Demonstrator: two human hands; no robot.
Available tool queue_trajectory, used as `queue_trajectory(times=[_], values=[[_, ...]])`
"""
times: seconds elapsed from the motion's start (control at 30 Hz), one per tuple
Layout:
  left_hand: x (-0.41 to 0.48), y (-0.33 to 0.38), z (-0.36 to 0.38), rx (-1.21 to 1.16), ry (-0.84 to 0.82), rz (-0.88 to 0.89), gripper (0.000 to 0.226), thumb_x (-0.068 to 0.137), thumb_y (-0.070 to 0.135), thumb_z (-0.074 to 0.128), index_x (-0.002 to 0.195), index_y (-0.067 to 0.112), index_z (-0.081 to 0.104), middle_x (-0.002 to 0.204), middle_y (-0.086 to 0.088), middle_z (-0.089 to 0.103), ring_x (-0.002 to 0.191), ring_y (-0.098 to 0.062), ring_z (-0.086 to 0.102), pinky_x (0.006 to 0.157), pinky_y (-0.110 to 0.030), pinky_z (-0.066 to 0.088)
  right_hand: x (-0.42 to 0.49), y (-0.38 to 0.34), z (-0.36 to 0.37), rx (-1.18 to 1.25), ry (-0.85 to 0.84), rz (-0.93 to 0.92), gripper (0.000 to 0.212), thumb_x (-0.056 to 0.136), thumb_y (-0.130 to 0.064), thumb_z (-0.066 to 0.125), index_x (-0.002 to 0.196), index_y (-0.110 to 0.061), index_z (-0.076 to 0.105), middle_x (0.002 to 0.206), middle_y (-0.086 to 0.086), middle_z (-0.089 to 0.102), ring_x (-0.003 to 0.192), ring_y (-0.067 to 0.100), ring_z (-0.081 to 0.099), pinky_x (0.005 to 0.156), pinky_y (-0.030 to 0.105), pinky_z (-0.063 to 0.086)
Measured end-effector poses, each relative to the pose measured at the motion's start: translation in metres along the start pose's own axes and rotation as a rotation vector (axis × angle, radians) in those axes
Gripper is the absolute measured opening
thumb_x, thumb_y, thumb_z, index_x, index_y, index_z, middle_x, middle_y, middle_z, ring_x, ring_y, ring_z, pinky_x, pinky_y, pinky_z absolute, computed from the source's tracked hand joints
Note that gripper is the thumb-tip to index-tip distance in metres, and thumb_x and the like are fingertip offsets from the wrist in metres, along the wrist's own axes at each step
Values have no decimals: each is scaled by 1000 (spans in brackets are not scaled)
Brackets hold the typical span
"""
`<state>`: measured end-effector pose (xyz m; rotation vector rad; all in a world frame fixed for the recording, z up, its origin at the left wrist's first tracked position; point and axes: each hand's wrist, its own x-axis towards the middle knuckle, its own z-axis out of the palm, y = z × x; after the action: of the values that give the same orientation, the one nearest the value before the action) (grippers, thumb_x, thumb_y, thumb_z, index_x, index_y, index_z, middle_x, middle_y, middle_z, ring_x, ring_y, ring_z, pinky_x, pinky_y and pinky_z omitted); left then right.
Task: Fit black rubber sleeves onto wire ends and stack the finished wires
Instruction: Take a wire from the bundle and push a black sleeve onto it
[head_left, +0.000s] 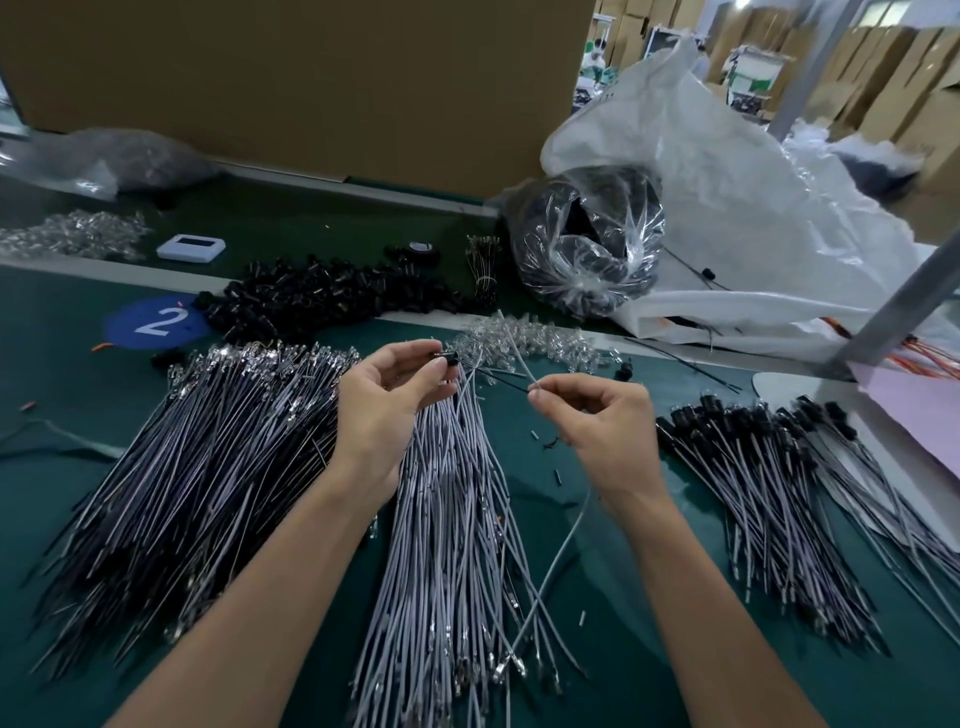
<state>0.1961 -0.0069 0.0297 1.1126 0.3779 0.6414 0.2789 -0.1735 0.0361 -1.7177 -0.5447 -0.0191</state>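
My left hand (387, 400) pinches a small black rubber sleeve (448, 357) between thumb and fingertips above the middle of the table. My right hand (597, 421) pinches the ends of a thin black wire and a grey wire (558, 558) just right of the sleeve; the grey wire hangs down toward me. Below both hands lies a fan of bare grey wires (457, 519). A large bundle of dark wires (208, 457) lies on the left. Wires with black sleeves fitted (769, 467) are stacked on the right. Loose black sleeves (332, 296) are heaped behind.
The green table (62, 415) bears a blue round "2" sticker (156, 323). Clear small parts (524, 340) are piled behind my hands. A plastic bag of black parts (587, 244), a big white sack (737, 218) and a metal post (904, 306) stand at the right; a cardboard wall (311, 78) behind.
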Motion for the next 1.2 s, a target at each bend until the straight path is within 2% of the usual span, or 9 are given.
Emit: queue_trajectory(times=[0.4, 0.57, 0.83, 0.97, 1.07, 1.13, 1.2], values=[[-3, 1, 1, 70, -37, 62, 19, 86, -8, 65, 95, 9, 70, 82, -2, 75, 79, -17, 73, 71, -22, 58, -1, -1, -2, -5, 3, -4, 12, 79, -8, 79, 78, -20, 77, 65, -8, 70, 53, -2, 55, 55, 13, 42], [-3, -2, 2, 153, -121, 51, 20, 83, -9, 68, 95, 7, 72, 82, -2, 76, 81, -19, 73, 73, -25, 59, -2, -2, 0, -8, -17, 3, 7, 79, -9, 79, 81, -16, 78, 69, -4, 72, 54, -2, 54, 57, 13, 42], [-5, -5, 3, 183, -192, 30, 21, 83, -7, 69, 96, 8, 73, 86, -7, 77, 82, -19, 74, 73, -25, 59, -4, -3, 5, -33, -28, -2, 11, 79, -10, 80, 78, -21, 77, 67, -4, 72, 53, 0, 54, 55, 16, 43], [-8, -6, 8, 72, -142, -31, 14, 89, 3, 65, 102, 7, 72, 88, -9, 77, 82, -21, 74, 70, -24, 59, -6, -3, 10, -101, -27, -44, 16, 78, -10, 80, 76, -26, 77, 67, -8, 72, 60, 0, 62, 61, 18, 49], [-6, -6, 9, -29, -77, -74, 32, 89, -1, 63, 118, 12, 62, 88, -9, 77, 80, -18, 74, 68, -24, 59, -9, -3, 15, -99, -48, -60, 18, 77, -11, 81, 76, -28, 76, 64, -11, 71, 56, -1, 60, 57, 14, 45], [-5, -5, 8, -120, -64, -130, 41, 89, -7, 59, 125, 12, 57, 92, -8, 77, 83, -16, 74, 68, -24, 59, -10, -3, 16, -76, -64, -56, 16, 79, -13, 80, 77, -29, 76, 63, -7, 71, 56, 3, 60, 56, 17, 46], [-2, -4, 5, -206, -45, -170, 38, 89, -9, 56, 124, 7, 60, 95, -8, 76, 85, -16, 73, 70, -23, 59, -11, -3, 15, -52, -34, -50, 17, 80, -16, 79, 76, -32, 76, 62, -5, 70, 55, 7, 60, 54, 24, 48]])
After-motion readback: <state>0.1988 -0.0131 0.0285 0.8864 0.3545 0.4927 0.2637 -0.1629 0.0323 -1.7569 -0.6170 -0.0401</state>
